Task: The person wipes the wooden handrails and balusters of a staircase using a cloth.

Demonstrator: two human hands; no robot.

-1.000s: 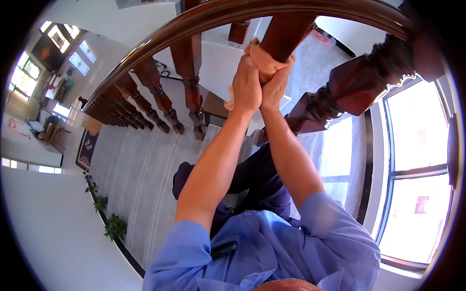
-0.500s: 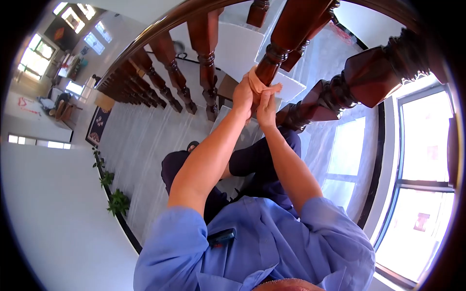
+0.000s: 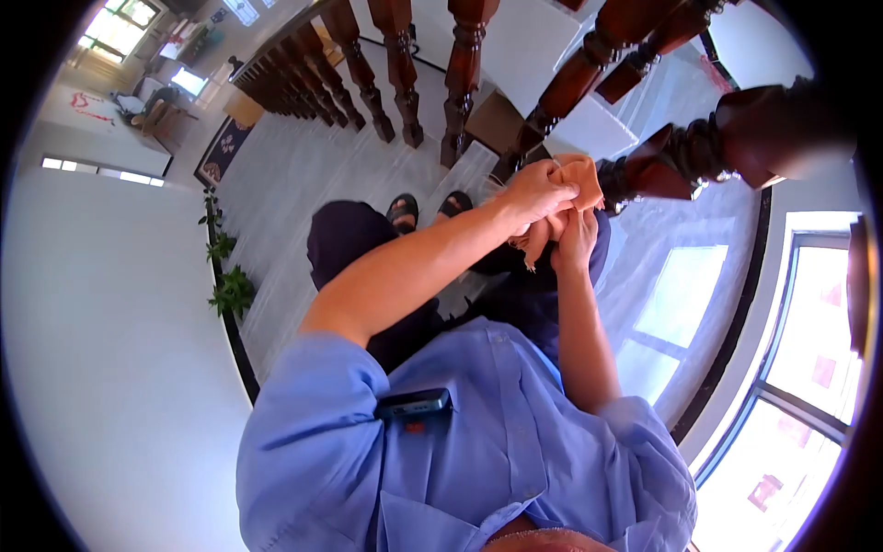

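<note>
Both hands have come down and nearer the body since the earlier frame, and the cloth, then wrapped round 1 baluster, is now bunched between them. Largest first: the pale stairs (image 3: pixel 303 175) lie below, edged by glossy dark wooden balusters (image 3: pixel 465 64). These look heavy, stiff and rather slippery, with ridges where fabric could snag. Next come the dark trousers (image 3: pixel 345 241), the knees bent to either side of the hands.

Smaller is the orange cloth (image 3: pixel 579 173), in front of the right knee and near the foot of the balusters; whether it touches the wood, I cannot tell. It looks light, soft and limp, so it should fold easily and hold no shape. The gathered middle seems the surest place to grip; the frayed edge (image 3: pixel 531 261) may shed threads if pulled.

The left hand (image 3: pixel 536 197) pinches the upper folds, thumb and fingers set narrow. The right hand (image 3: pixel 578 239) closes on the lower folds, some of its fingertips hidden.
</note>
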